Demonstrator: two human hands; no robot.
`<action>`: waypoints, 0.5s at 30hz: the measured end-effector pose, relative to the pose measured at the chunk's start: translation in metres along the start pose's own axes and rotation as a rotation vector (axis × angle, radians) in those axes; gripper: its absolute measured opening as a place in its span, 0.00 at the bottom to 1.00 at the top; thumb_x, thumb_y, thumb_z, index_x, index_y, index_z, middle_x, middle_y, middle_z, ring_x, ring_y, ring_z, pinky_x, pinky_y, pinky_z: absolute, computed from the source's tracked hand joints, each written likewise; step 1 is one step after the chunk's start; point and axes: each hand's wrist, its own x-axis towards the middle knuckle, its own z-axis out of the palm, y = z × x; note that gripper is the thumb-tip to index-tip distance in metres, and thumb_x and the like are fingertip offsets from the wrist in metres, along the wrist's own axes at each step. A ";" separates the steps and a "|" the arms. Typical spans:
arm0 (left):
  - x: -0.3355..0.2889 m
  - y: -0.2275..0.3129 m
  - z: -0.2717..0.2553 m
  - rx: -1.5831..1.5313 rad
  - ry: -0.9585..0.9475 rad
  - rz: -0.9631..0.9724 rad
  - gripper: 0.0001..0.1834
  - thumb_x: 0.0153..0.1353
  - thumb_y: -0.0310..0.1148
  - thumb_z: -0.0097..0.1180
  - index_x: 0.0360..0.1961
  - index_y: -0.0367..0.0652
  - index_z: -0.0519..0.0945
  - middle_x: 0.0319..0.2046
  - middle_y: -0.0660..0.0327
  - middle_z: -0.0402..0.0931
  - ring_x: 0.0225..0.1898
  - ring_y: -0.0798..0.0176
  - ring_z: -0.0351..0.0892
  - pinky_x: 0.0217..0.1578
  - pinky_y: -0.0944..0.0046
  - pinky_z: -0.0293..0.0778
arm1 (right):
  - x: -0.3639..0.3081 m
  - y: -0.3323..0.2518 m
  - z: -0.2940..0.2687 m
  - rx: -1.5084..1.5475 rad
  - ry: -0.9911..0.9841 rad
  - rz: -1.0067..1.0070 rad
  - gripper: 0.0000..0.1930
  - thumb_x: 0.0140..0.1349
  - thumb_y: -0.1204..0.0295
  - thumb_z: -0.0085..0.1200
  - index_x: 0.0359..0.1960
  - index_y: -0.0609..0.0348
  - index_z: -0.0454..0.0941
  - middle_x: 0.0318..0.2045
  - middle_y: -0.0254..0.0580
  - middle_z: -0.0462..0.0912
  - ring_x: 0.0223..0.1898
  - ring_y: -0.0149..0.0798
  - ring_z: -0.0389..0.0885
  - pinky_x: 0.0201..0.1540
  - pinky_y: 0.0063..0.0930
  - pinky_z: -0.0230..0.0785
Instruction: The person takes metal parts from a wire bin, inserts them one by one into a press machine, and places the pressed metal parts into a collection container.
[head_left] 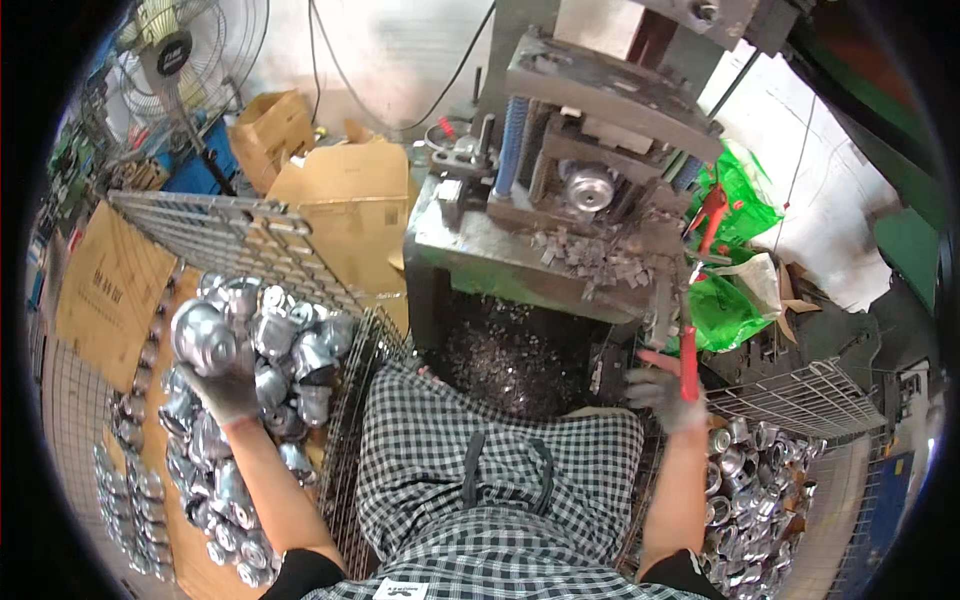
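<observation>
My left hand [230, 392], in a grey-white glove, grips a shiny round metal cup [204, 338] over the left wire bin. Below and around it lies a heap of similar metal cups [292, 358]. My right hand [664, 392], also gloved, is closed around a red-handled tool [689, 366] at the right front of the press; the tool's kind is not clear. Another round metal cup [588, 188] sits in the press [612, 95], its round end facing me.
Metal scraps [590, 260] litter the press bed. The left bin has a wire side [225, 235]; a right wire bin [800, 395] holds several metal parts [755, 490]. Cardboard boxes [345, 200] and a fan [172, 55] stand back left, green bags [730, 310] at right.
</observation>
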 end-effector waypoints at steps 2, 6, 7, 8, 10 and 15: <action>-0.008 -0.005 -0.008 0.078 -0.096 0.030 0.36 0.61 0.62 0.45 0.63 0.49 0.64 0.54 0.54 0.72 0.49 0.56 0.77 0.37 0.62 0.81 | 0.061 0.022 0.044 0.172 -0.186 0.056 0.40 0.61 0.42 0.40 0.65 0.63 0.60 0.43 0.61 0.79 0.34 0.49 0.80 0.39 0.37 0.75; -0.068 -0.047 0.066 0.079 -0.106 -0.288 0.36 0.59 0.66 0.45 0.57 0.48 0.69 0.41 0.57 0.77 0.29 0.64 0.78 0.13 0.73 0.70 | 0.177 -0.035 0.151 0.957 -0.164 0.035 0.33 0.60 0.44 0.50 0.52 0.62 0.70 0.46 0.56 0.77 0.45 0.52 0.78 0.52 0.45 0.73; -0.093 -0.059 0.090 0.138 -0.074 -0.419 0.37 0.58 0.66 0.46 0.56 0.47 0.70 0.42 0.56 0.77 0.28 0.60 0.79 0.14 0.69 0.72 | 0.211 -0.042 0.150 0.952 -0.254 -0.021 0.34 0.58 0.40 0.50 0.49 0.62 0.71 0.45 0.56 0.77 0.45 0.52 0.78 0.49 0.50 0.74; -0.105 -0.073 0.085 0.150 -0.164 -0.481 0.37 0.57 0.64 0.51 0.57 0.45 0.69 0.43 0.54 0.77 0.29 0.53 0.81 0.19 0.62 0.77 | 0.232 -0.055 0.156 0.971 -0.096 -0.005 0.32 0.58 0.41 0.50 0.48 0.59 0.72 0.43 0.53 0.78 0.44 0.51 0.78 0.45 0.50 0.76; -0.116 -0.090 0.063 0.025 -0.300 -0.716 0.41 0.49 0.56 0.63 0.59 0.39 0.68 0.47 0.52 0.76 0.42 0.45 0.80 0.30 0.57 0.81 | 0.238 -0.057 0.172 0.958 0.022 0.018 0.26 0.57 0.44 0.51 0.45 0.51 0.73 0.39 0.44 0.80 0.42 0.47 0.79 0.33 0.48 0.80; -0.112 -0.138 0.076 0.068 -0.493 -0.795 0.31 0.53 0.39 0.60 0.57 0.39 0.68 0.49 0.58 0.75 0.43 0.57 0.78 0.45 0.52 0.76 | 0.153 0.016 0.092 0.481 -0.318 -0.263 0.30 0.54 0.48 0.57 0.53 0.55 0.71 0.48 0.38 0.77 0.52 0.41 0.75 0.58 0.31 0.66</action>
